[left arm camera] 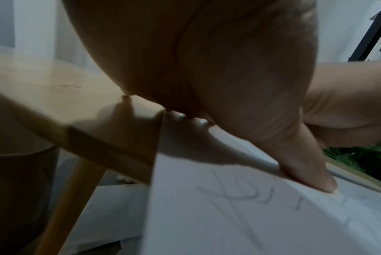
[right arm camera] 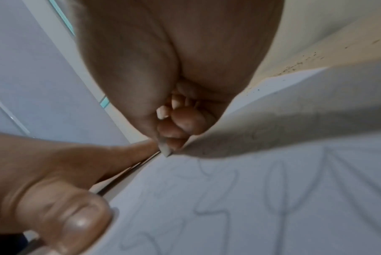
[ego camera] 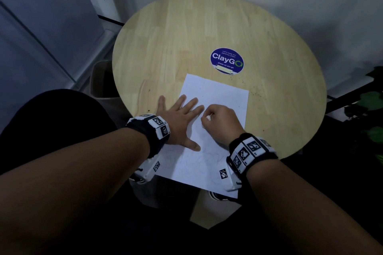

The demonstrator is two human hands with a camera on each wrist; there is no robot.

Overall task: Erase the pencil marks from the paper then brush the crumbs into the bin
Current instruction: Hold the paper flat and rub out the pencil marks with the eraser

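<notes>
A white sheet of paper [ego camera: 215, 93] with faint pencil marks [left arm camera: 239, 191] lies on the round wooden table [ego camera: 186, 37], its near edge hanging over the rim. My left hand [ego camera: 184, 122] lies flat with fingers spread, pressing the sheet's left side; its thumb [left arm camera: 305, 163] presses on the paper. My right hand [ego camera: 215, 122] is curled just right of it and pinches a small white eraser [ego camera: 207, 117] against the sheet. More scribbles [right arm camera: 250, 189] show in the right wrist view. Dark eraser crumbs [ego camera: 257, 93] are scattered on the wood beyond the paper's right edge.
A brown bin [ego camera: 101, 80] stands on the floor beside the table's left edge, below the tabletop. A blue round sticker [ego camera: 227, 60] sits on the table behind the paper. Green plant leaves [ego camera: 371, 109] are at the right. Walls close in behind.
</notes>
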